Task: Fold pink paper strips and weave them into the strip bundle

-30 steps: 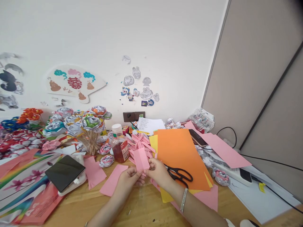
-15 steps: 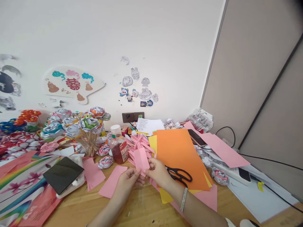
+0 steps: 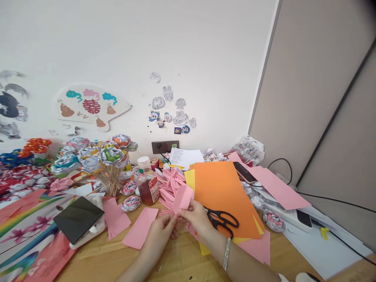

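Note:
Between my two hands is a small pink paper (image 3: pixel 182 199) with a crease along it, tilted up to the right. My left hand (image 3: pixel 162 228) pinches its lower left corner, thumb on top. My right hand (image 3: pixel 196 216) grips the lower right edge, thumb near the left one. Behind the paper lies a pile of folded pink paper strips (image 3: pixel 172 181). A flat pink sheet (image 3: pixel 141 228) rests on the table beside my left hand. Black-handled scissors (image 3: pixel 225 219) lie on the orange paper (image 3: pixel 221 188), just right of my right hand.
A bottle of reddish liquid (image 3: pixel 147 190) stands behind my left hand. Paper flowers on sticks (image 3: pixel 111 156) crowd the back left. A dark-screened device (image 3: pixel 78 218) lies at the left. A phone (image 3: pixel 244 172), pink sheets (image 3: pixel 280 188) and a power strip (image 3: pixel 289 214) are at the right.
The pink paper has turned clockwise and shifted slightly right, so it now leans to the right. My hands stay close together, still holding it.

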